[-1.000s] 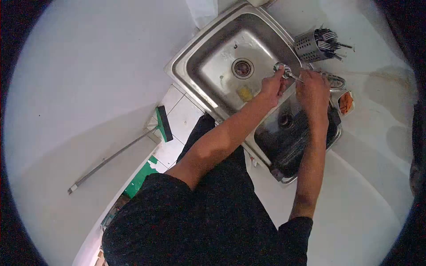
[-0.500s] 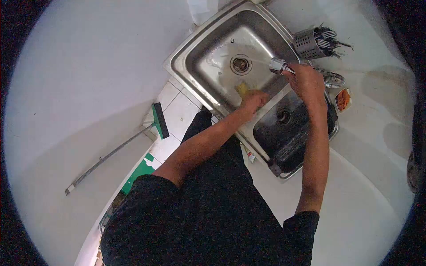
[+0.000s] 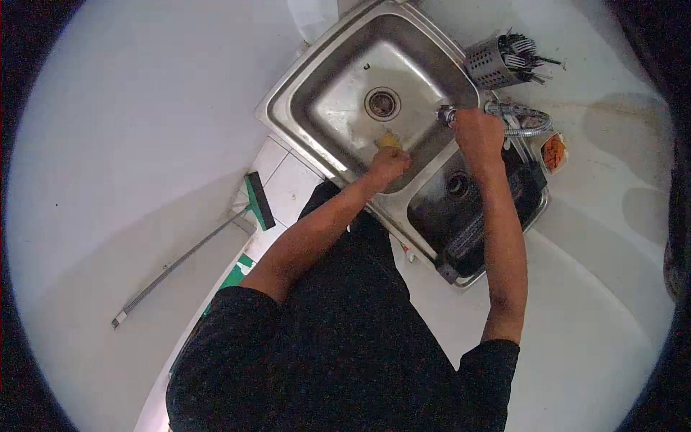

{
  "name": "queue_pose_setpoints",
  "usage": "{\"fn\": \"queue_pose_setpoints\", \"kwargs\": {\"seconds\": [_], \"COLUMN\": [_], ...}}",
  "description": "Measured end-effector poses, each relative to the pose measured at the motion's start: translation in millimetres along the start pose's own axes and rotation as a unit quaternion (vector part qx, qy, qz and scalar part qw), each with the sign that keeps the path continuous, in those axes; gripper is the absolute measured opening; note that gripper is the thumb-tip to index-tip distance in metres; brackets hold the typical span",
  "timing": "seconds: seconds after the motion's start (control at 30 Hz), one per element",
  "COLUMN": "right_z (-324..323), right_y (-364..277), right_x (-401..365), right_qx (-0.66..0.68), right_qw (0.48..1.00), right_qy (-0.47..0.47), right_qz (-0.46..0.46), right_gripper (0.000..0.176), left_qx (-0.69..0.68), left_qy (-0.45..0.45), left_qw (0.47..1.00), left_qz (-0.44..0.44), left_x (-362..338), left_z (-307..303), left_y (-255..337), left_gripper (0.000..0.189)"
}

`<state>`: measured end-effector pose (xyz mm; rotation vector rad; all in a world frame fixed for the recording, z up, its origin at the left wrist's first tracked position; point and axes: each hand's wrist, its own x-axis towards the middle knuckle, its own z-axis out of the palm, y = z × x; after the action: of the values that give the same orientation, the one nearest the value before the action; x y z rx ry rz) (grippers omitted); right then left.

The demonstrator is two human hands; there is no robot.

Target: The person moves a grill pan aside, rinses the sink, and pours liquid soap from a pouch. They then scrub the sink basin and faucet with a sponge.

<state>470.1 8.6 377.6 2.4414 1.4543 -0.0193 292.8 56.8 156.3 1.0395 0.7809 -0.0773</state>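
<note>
Left fingers: curled at sponge, grip unclear
Right fingers: closed round sprayer
Large basin: sponge
Small basin: black object
Perforated holder: forks
Dish: orange item

A pale, plain wall stands past the left corner of the sink, a broad soft shadow across it. White floor tiles show beside the sink's near edge; the green patch beyond looks too blurred to place.
</note>
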Motion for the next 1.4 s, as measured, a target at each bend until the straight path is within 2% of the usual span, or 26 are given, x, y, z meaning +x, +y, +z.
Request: {"fn": "queue_pose_setpoints", "kwargs": {"seconds": [0.13, 0.23, 0.33, 0.43, 0.53, 0.63, 0.7, 0.77, 0.87, 0.93, 1.03, 1.1, 1.13, 1.17, 1.23, 1.33, 1.4], "right_z": [-8.9, -22.5, -27.2, -18.3, -24.1, -18.3, -10.7, -6.9, -7.0, -6.0, -5.9, -7.0, -7.6, -6.7, 0.9, 0.7, -1.6], "right_y": [3.1, 0.6, -2.8, 1.3, -0.5, -1.4, -0.3, 1.7, 2.9, 2.9, 2.5, 2.9, 2.7, 3.0, 3.5, 2.0, 1.8], "right_x": [-1.5, -1.1, 1.3, 1.8, 1.1, 1.8, 0.7, 0.2, -2.9, -5.4, -5.1, -4.2, -4.7, -5.6, -4.7, -6.1, -5.7], "right_qx": [0.004, 0.018, 0.026, 0.036, 0.037, 0.036, 0.034, 0.033, 0.055, 0.058, 0.059, 0.063, 0.07, 0.076, 0.064, 0.073, 0.083], "right_qw": [1.0, 0.999, 0.998, 0.998, 0.998, 0.999, 0.999, 0.998, 0.998, 0.998, 0.998, 0.998, 0.997, 0.996, 0.995, 0.994, 0.994], "right_qy": [-0.004, -0.027, -0.052, -0.046, -0.046, -0.036, -0.035, -0.045, -0.037, -0.007, -0.01, -0.028, -0.038, -0.048, -0.071, -0.074, -0.063], "right_qz": [-0.019, -0.015, 0.004, -0.007, -0.006, 0.006, 0.004, -0.006, -0.003, -0.003, 0.006, 0.013, 0.016, 0.018, 0.023, 0.031, 0.032], "right_gripper": [0.016, 0.017, 0.019, 0.019, 0.017, 0.014, 0.013, 0.012, 0.021, 0.01, 0.009, 0.007, 0.008, 0.01, 0.01, 0.01, 0.01], "left_qx": [-0.086, 0.05, 0.237, 0.449, 0.566, 0.547, 0.573, 0.62, 0.696, 0.722, 0.717, 0.742, 0.754, 0.748, 0.737, 0.779, 0.707], "left_qy": [-0.034, -0.002, -0.04, 0.032, -0.028, 0.041, 0.08, 0.068, -0.013, -0.049, -0.026, -0.033, -0.036, -0.043, -0.056, -0.085, -0.012], "left_qw": [0.996, 0.999, 0.968, 0.884, 0.814, 0.831, 0.807, 0.775, 0.717, 0.69, 0.696, 0.67, 0.656, 0.662, 0.673, 0.618, 0.705], "left_qz": [0.009, -0.004, 0.074, 0.125, 0.127, 0.089, 0.114, 0.1, 0.034, 0.008, 0.034, 0.006, -0.009, -0.014, -0.026, 0.056, 0.051], "left_x": [-7.4, -4.6, 9.7, 60.4, 64.0, 62.2, 80.8, 97.8, 115.8, 127.9, 133.0, 173.7, 175.5, 176.7, 143.7, 176.7, 161.3], "left_z": [-0.3, 7.4, 4.7, 2.3, -22.3, -39.1, -49.2, -59.4, -64.6, -63.8, -57.7, -81.2, -81.7, -78.4, -56.9, -83.5, -68.8], "left_y": [2.6, 8.9, -5.6, -59.9, -39.0, 3.3, 6.6, 15.2, 40.8, 48.2, 54.4, 15.9, 17.0, 16.3, 68.9, 36.8, 54.1], "left_gripper": [0.014, 0.02, 0.032, 0.041, 0.042, 0.04, 0.039, 0.038, 0.039, 0.042, 0.043, 0.053, 0.058, 0.052, 0.041, 0.051, 0.041]}}
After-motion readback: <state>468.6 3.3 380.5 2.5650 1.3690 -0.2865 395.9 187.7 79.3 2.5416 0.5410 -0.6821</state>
